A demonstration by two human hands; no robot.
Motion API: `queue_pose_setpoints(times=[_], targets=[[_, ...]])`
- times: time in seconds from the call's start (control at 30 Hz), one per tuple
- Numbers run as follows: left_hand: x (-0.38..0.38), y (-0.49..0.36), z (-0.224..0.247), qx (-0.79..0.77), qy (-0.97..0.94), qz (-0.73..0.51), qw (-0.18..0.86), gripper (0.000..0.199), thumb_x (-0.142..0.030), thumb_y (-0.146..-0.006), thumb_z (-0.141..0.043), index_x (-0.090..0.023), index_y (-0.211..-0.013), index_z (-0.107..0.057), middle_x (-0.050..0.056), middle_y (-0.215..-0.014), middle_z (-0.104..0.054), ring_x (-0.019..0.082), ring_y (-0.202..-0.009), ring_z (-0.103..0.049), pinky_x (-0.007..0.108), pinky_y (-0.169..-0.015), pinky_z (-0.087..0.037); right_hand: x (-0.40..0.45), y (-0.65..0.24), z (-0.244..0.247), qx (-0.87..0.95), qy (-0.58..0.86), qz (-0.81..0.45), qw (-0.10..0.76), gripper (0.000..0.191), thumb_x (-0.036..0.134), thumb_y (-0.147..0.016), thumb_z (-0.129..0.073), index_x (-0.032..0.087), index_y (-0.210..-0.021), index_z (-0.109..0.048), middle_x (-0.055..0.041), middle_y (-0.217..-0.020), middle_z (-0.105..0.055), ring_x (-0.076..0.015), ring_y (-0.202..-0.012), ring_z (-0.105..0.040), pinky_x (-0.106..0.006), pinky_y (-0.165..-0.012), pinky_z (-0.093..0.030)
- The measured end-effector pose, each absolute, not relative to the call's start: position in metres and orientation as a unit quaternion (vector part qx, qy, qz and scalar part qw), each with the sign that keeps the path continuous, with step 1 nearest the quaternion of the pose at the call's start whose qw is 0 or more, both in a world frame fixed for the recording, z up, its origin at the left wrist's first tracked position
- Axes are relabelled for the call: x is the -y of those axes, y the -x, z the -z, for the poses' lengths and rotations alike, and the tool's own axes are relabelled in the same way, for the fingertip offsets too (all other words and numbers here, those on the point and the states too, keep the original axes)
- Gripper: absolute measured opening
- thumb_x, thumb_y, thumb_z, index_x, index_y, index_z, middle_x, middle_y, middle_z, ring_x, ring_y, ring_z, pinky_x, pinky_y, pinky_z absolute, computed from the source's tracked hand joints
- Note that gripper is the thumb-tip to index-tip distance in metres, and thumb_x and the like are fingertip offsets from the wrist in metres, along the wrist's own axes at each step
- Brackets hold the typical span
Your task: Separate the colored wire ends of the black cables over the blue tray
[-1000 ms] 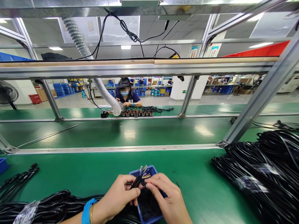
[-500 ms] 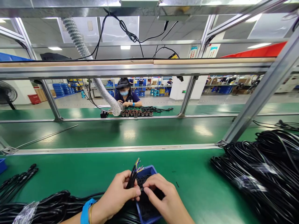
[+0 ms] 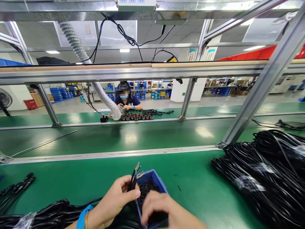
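My left hand (image 3: 115, 198) is closed around several black cables (image 3: 132, 183), held upright. Thin coloured wires (image 3: 137, 170) stick out of their top ends. My right hand (image 3: 164, 206) is over the near part of a blue bin (image 3: 160, 182), its fingers curled downward and smeared by motion. Whether anything is between those fingers cannot be made out. Small black pieces (image 3: 149, 186) fill the bin, which stands just right of the cables.
Large bundles of black cable (image 3: 247, 171) lie at the right, with another cable bundle (image 3: 52, 211) at the lower left. Two small black bits rest on the green table (image 3: 190, 178). A metal frame post (image 3: 259, 76) rises at right. Across the bench sits a co-worker (image 3: 128, 98).
My right hand has moved down and away from the cable ends to the near part of the bin. My left hand keeps hold of the cables. The view has shifted slightly.
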State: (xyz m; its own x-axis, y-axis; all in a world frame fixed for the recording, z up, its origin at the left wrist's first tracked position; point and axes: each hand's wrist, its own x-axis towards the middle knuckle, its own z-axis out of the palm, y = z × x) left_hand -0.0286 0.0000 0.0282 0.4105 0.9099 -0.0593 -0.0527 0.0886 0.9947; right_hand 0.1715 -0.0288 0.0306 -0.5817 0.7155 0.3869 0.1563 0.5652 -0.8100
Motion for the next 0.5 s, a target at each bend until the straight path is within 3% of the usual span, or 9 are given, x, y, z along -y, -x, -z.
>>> queue_pose_setpoints(times=[0.1, 0.23, 0.3, 0.37, 0.5], targets=[[0.001, 0.03, -0.035, -0.353, -0.538, -0.35, 0.681, 0.029, -0.037, -0.075, -0.074, -0.013, -0.085, -0.06, 0.0, -0.072, -0.059, 0.013, -0.066, -0.054, 0.025, -0.067, -0.042, 0.028, -0.178, -0.035, 0.803, 0.264, -0.421, 0.328, 0.037, 0.05, -0.094, -0.056, 0.023, -0.079, -0.076, -0.0034, -0.077, -0.076, -0.0184, -0.075, -0.071, -0.028, -0.073, -0.055], [0.003, 0.027, -0.032, -0.33, -0.532, -0.318, 0.712, 0.023, -0.033, -0.077, -0.068, -0.013, -0.082, -0.059, 0.002, -0.07, -0.061, 0.01, -0.057, -0.055, 0.023, -0.061, -0.044, 0.012, -0.177, -0.007, 0.764, 0.492, -0.182, 0.374, 0.022, 0.027, -0.094, -0.056, 0.022, -0.08, -0.072, -0.0033, -0.078, -0.074, -0.0208, -0.072, -0.066, -0.032, -0.071, -0.05], [0.005, 0.024, -0.025, -0.345, -0.532, -0.293, 0.715, 0.021, -0.027, -0.072, -0.071, -0.015, -0.079, -0.056, 0.0, -0.064, -0.06, 0.01, -0.052, -0.058, 0.022, -0.055, -0.046, 0.005, -0.175, 0.006, 0.796, 0.501, -0.095, 0.327, 0.016, 0.015, -0.087, -0.062, 0.024, -0.095, -0.073, -0.0032, -0.089, -0.075, -0.0236, -0.084, -0.065, -0.035, -0.077, -0.047], [0.006, 0.021, -0.017, -0.354, -0.525, -0.273, 0.724, 0.022, -0.023, -0.068, -0.072, -0.016, -0.078, -0.053, -0.002, -0.058, -0.059, 0.012, -0.047, -0.061, 0.022, -0.049, -0.047, 0.002, -0.172, 0.013, 0.837, 0.475, -0.063, 0.266, 0.027, 0.011, -0.08, -0.069, 0.027, -0.101, -0.072, -0.0016, -0.095, -0.075, -0.025, -0.091, -0.063, -0.037, -0.081, -0.043], [0.007, 0.018, -0.008, -0.343, -0.499, -0.294, 0.74, 0.033, -0.031, -0.071, -0.075, -0.016, -0.092, -0.055, -0.003, -0.064, -0.06, 0.011, -0.044, -0.061, 0.018, -0.043, -0.044, 0.001, -0.168, 0.016, 0.865, 0.46, -0.028, 0.2, 0.014, 0.014, -0.077, -0.076, 0.026, -0.083, -0.071, 0.0002, -0.084, -0.074, -0.0243, -0.088, -0.061, -0.037, -0.078, -0.038]])
